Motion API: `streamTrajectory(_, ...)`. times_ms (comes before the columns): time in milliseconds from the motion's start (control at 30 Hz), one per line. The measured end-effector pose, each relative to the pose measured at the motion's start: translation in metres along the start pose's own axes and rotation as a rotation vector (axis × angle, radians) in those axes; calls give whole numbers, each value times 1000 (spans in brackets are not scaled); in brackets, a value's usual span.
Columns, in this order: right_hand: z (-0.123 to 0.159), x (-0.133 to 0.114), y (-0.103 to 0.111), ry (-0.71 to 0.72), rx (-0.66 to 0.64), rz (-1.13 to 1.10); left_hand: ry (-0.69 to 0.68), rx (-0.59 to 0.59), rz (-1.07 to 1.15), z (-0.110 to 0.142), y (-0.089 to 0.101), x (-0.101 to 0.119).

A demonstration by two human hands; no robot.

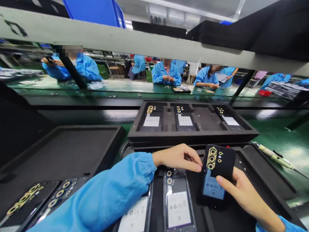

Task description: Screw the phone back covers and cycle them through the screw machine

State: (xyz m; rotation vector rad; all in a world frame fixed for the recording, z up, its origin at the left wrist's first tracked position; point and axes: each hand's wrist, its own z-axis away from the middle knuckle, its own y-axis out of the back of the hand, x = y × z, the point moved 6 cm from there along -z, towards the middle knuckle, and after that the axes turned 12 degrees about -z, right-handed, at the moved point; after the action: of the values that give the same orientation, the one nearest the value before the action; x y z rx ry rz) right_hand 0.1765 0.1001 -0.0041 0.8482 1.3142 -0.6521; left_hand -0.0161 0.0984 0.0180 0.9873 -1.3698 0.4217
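Note:
My right hand (243, 190) grips a black phone (220, 161) from its right side, thumb across the front. The phone is tilted up, showing gold camera rings and a bluish battery label. At its upper left edge, my left hand (181, 158) has thumb and fingers drawn together in a pinch. Whatever may be between those fingertips is hidden or too small to make out. Below lies a black foam tray (207, 219) holding another phone (178, 199) with a white battery label. A further phone (135, 216) beside it is partly covered by my left sleeve.
Behind my hands, a second foam tray (193, 137) holds three phones. Another tray (72, 135) stands at left, with phones (26, 199) at its front. A pale electric screwdriver (275, 156) with a cord lies at right. A grey shelf beam (145, 45) crosses above; co-workers sit beyond.

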Motion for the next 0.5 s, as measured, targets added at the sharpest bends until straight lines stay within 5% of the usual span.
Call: streamTrajectory(500, 1, -6, 1, 106, 46, 231, -47, 137, -39, 1, -1, -2)
